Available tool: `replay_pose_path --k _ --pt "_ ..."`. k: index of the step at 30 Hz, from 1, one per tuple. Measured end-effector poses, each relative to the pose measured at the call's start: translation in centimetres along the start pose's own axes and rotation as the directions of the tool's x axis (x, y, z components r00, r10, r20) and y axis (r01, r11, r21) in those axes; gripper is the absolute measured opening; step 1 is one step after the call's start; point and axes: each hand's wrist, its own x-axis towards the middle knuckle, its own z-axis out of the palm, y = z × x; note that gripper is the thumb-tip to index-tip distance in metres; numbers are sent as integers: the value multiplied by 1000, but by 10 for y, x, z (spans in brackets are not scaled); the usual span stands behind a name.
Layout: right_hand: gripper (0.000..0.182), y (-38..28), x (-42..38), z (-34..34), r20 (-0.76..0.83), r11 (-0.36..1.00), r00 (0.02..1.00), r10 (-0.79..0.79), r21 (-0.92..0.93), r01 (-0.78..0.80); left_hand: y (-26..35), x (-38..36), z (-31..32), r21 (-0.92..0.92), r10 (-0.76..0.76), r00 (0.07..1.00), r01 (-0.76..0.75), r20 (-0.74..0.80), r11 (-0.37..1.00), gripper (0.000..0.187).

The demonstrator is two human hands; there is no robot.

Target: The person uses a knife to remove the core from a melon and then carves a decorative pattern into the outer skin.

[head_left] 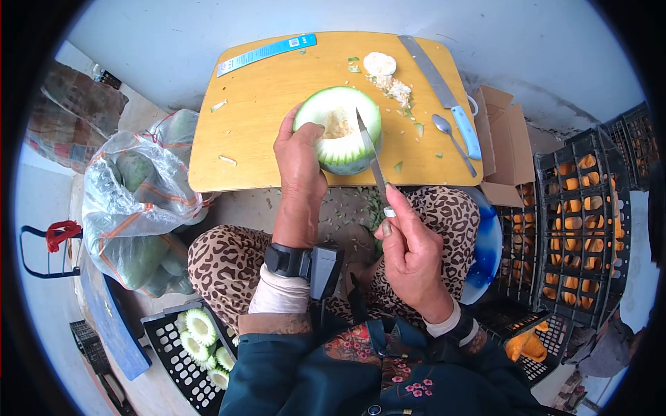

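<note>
My left hand [300,149] is wrapped round the left side of a cut winter melon [349,154], thumb over its rim. The melon is tilted toward me near the table's front edge, with a row of zigzag cuts along the near rim and seeds and pulp in its hollow. My right hand [411,253] grips a small carving knife [371,156], its handle mostly hidden in the fingers. The blade points up and away, and its tip overlaps the melon's opening on the right.
On the yellow table [257,118] lie a large blue-handled knife [440,87], a spoon [454,144], a blue packaging sleeve [267,54], and a white cut piece [379,64] beside pulp. Left are bagged melons [146,256] and a crate of carved rings [201,327]; right, a carton [503,139] and crates [579,229].
</note>
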Motion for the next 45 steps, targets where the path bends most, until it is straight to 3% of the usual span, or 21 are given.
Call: replay_pose_path --k 21,24,27,30,36,40,45 --pt "46 -4 13 -4 47 999 998 32 -29 -30 -4 -1 2 44 31 999 -31 -10 999 51" --pt "45 -8 17 -4 40 999 999 13 -38 -11 -4 -1 2 -24 44 999 -44 -23 999 47" --pt "44 -9 23 -5 32 997 999 -11 -75 13 -5 -3 4 20 49 998 -49 -30 999 46" --pt "44 -15 28 -9 43 992 997 70 -110 -65 -7 -9 10 83 106 994 -103 -24 991 46" --pt "45 -19 10 -13 105 982 994 30 -187 -10 -2 -1 2 -63 -1 998 -3 -57 998 45" --pt "44 -19 -1 -15 113 982 993 28 -190 -6 -5 -1 3 18 44 999 -44 -25 999 44" --pt "49 -15 -22 -23 147 983 989 18 -182 9 -2 2 0 -51 13 999 -15 -44 999 45"
